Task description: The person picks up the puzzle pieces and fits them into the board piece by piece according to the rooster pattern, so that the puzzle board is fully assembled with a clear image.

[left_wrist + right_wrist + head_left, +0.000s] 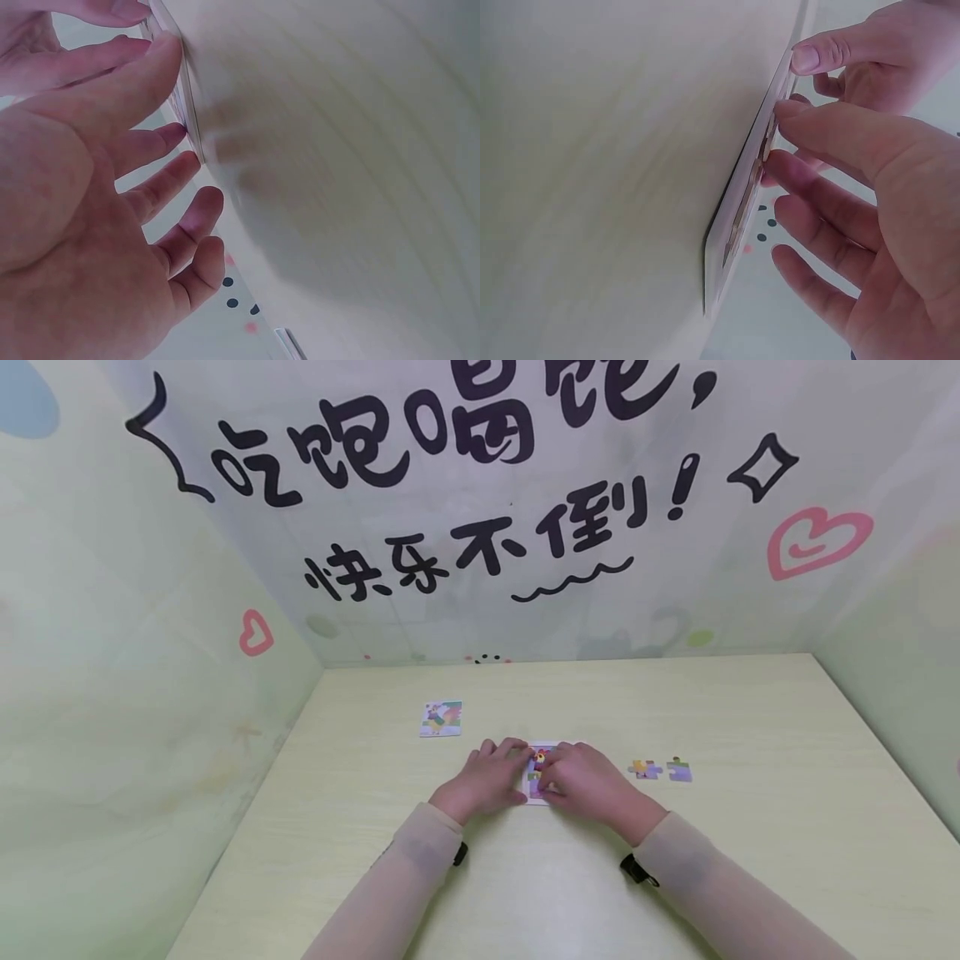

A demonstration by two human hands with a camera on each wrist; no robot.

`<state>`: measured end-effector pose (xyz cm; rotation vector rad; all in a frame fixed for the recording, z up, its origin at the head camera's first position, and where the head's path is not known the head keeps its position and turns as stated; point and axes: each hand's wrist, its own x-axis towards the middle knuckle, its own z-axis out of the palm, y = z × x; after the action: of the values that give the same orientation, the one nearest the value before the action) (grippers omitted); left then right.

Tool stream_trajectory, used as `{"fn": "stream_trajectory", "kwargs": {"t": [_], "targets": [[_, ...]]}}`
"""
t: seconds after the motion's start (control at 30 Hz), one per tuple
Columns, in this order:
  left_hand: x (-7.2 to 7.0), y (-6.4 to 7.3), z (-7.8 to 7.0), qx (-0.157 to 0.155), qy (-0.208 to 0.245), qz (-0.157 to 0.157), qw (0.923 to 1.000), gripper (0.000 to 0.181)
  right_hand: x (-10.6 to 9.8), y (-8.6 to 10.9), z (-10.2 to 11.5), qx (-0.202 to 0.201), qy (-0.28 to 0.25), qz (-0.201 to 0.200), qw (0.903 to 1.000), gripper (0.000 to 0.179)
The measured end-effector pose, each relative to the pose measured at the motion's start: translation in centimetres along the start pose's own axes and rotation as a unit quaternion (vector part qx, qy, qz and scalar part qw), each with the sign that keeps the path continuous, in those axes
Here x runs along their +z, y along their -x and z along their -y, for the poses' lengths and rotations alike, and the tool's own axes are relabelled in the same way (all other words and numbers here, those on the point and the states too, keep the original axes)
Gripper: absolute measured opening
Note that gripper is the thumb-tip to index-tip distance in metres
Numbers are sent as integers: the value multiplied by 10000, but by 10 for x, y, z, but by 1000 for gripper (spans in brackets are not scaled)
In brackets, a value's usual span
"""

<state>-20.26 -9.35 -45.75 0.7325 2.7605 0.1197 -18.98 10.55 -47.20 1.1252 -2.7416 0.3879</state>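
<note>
A small jigsaw puzzle board [537, 802] with a white border and a colourful picture lies on the table between my hands. My left hand [491, 777] holds its left side, thumb at the near corner and fingertips toward the far corner. From the right, my right hand [592, 781] reaches over the board and hides much of the picture. Its thumb and index finger pinch at a puzzle piece [768, 141] on the board's surface, while the other fingers hang over it. The left wrist view shows the board edge-on [187, 90] under my left thumb.
Two loose puzzle pieces, one with yellow and purple [645, 769] and one with green and purple [679, 770], lie right of my right hand. A square picture card [441, 719] lies at the back left. Printed cloth walls [480, 627] enclose the pale wooden table [787, 827].
</note>
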Motion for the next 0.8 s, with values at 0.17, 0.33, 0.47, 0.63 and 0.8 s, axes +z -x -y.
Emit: {"fn": "stream_trajectory", "kwargs": {"t": [0.17, 0.33, 0.47, 0.63, 0.8], "targets": [[0, 0, 0, -1, 10, 23, 10000, 79, 2, -1, 1, 22, 15, -12, 10000, 7], [0, 0, 1, 4, 37, 31, 10000, 79, 1, -1, 2, -31, -84, -21, 10000, 7], [1, 0, 1, 12, 59, 25, 10000, 80, 1, 0, 2, 34, -291, -77, 9995, 7], [1, 0, 1, 22, 56, 23, 10000, 80, 0, 2, 2, 142, -458, -71, 9988, 6], [2, 0, 1, 9, 66, 11, 10000, 80, 1, 2, 2, 200, -517, -4, 9985, 7]]}}
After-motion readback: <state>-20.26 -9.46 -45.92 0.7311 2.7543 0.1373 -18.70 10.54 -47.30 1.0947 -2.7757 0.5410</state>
